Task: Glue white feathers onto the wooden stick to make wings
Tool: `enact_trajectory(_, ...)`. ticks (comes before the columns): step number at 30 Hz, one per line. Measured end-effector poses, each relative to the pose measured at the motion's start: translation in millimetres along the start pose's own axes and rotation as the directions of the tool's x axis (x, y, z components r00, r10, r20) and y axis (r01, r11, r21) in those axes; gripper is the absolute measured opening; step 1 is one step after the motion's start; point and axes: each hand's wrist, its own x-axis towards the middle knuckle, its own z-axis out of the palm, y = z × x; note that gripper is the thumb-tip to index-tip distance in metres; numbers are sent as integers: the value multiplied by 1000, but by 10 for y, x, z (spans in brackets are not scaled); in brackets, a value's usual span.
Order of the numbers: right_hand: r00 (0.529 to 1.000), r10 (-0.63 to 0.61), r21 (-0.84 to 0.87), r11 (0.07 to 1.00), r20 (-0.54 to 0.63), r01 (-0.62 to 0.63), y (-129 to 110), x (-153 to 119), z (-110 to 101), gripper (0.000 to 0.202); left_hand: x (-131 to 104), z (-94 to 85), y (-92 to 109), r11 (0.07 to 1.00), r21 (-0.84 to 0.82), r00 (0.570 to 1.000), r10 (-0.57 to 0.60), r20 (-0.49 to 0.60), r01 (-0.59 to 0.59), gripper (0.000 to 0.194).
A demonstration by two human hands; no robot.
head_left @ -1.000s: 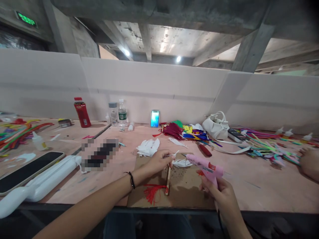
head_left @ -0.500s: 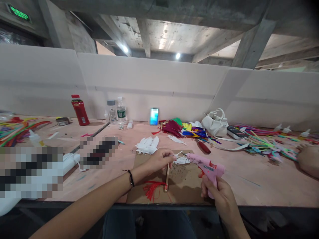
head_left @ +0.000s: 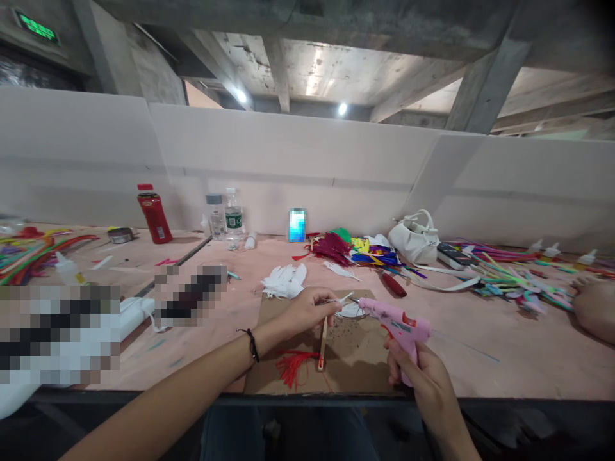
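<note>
My left hand (head_left: 312,310) pinches a thin white piece (head_left: 344,299) above a brown cardboard sheet (head_left: 365,358). Held in my right hand (head_left: 419,370) is a pink glue gun (head_left: 401,320), its nozzle pointing left and close to the white piece; whether they touch is too small to tell. Below my left hand a narrow wooden stick (head_left: 323,346) runs down to a red tassel (head_left: 292,368) on the cardboard. A white feather (head_left: 352,310) lies behind the nozzle. More white feathers (head_left: 284,280) sit at the cardboard's back left corner.
Colourful feathers (head_left: 355,248), a white handbag (head_left: 414,237) and pipe cleaners (head_left: 519,285) spread across the back right. A phone (head_left: 298,225) leans on the partition. Bottles (head_left: 234,214) and a red bottle (head_left: 154,216) stand back left. Another person's hand (head_left: 593,307) rests at the right edge.
The glue gun has shifted slightly left, bringing its nozzle nearer the white piece in my left hand. My left hand has barely moved.
</note>
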Motion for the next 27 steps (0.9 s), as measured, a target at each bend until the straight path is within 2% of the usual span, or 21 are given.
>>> enact_trajectory(27,1000,-21,16,1000,-8,21,117,11,-16,51,-12,19,10,1000,7,1000,4,-10,-4,31)
